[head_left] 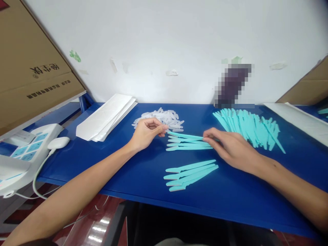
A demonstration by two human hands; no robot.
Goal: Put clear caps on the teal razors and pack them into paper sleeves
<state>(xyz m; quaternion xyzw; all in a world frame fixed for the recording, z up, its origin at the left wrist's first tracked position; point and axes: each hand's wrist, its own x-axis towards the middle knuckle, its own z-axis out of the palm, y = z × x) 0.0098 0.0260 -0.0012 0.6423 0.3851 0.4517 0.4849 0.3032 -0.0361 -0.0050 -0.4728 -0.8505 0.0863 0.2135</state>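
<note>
One turquoise stick (186, 135) spans the gap between the left hand (150, 133) and the right hand (228, 147), low over the blue table (143, 186). The left thumb and fingers pinch at its left end; whether they also grip a clear piece there is too small to tell. The right hand grasps the other end between thumb and fingers. Just below the held stick lies a row of sticks (189, 148), some partly hidden by the right hand. Nearer the table's front edge, four more sticks (191, 176) lie side by side, slightly fanned. A large pile of sticks (246, 124) spreads behind the right hand, and a heap of clear pieces (167, 118) behind the left. White bags (107, 116) lie overlapped to the left. Farther left are a white charger (58, 142), a power strip (29, 150) and a cardboard box (38, 68).
</note>
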